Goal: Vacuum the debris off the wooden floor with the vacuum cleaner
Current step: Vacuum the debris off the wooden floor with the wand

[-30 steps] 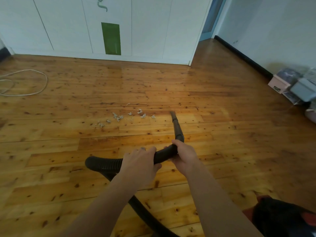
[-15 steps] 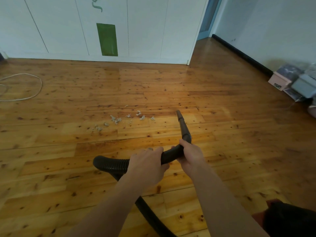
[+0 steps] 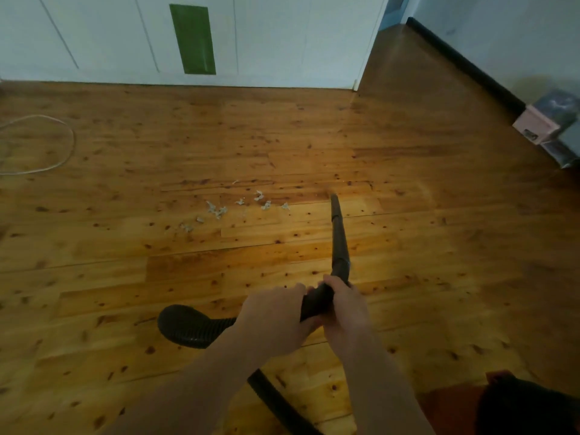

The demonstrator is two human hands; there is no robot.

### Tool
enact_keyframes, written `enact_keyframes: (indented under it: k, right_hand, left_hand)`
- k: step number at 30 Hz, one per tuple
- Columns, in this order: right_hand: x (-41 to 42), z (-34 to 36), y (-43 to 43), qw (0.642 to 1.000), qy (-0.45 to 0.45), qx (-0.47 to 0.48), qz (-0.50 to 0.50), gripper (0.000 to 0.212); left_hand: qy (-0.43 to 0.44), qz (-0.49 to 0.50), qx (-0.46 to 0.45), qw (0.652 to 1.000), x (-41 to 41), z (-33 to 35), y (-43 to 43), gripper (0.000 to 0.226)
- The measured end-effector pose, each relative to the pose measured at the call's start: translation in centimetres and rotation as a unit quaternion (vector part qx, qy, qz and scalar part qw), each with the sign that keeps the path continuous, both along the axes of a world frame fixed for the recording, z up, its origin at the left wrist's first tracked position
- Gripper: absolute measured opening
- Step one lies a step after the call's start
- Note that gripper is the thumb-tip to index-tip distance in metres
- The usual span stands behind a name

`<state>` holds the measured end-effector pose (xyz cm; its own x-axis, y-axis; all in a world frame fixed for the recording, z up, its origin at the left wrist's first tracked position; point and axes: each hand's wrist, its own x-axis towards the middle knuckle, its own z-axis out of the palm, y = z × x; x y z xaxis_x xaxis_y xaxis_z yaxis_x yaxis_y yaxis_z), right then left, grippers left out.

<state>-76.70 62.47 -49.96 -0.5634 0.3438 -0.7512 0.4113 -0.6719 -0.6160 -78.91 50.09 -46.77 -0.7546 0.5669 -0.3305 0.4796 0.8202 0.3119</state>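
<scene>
Both of my hands grip a black vacuum wand that points forward and down to the wooden floor. My left hand holds it where the ribbed hose joins. My right hand holds just ahead of that. The nozzle tip rests near the floor, to the right of several pale scraps of debris scattered across the boards. The vacuum body, dark with red, shows at the bottom right corner.
White cabinet doors with a green panel line the far side. A white cable loops on the floor at left. A pink box and other items sit by the right wall. A doorway opens at top right.
The wand has swung to the right and stretched forward, so its tip now sits further right of the debris. Both hands kept their grip. The view tilted down slightly.
</scene>
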Motion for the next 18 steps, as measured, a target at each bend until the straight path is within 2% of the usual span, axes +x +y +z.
enact_keyframes:
  k: [5, 10, 18]
  right_hand:
    - [-3.9, 3.9, 3.5, 1.0, -0.026, -0.013, -0.001, 0.026]
    - [-9.0, 6.9, 8.0, 0.999, -0.047, 0.017, -0.005, 0.033]
    - [-15.3, 9.4, 12.3, 0.995, -0.09, 0.04, -0.003, 0.027]
  left_hand:
    - [-0.045, 0.016, 0.008, 0.999, -2.6, 4.2, 2.7, 0.03]
    - [-0.083, 0.007, -0.005, 0.997, -6.8, 7.7, 6.5, 0.031]
    - [-0.113, 0.01, -0.01, 0.994, -12.4, 10.8, 10.7, 0.035]
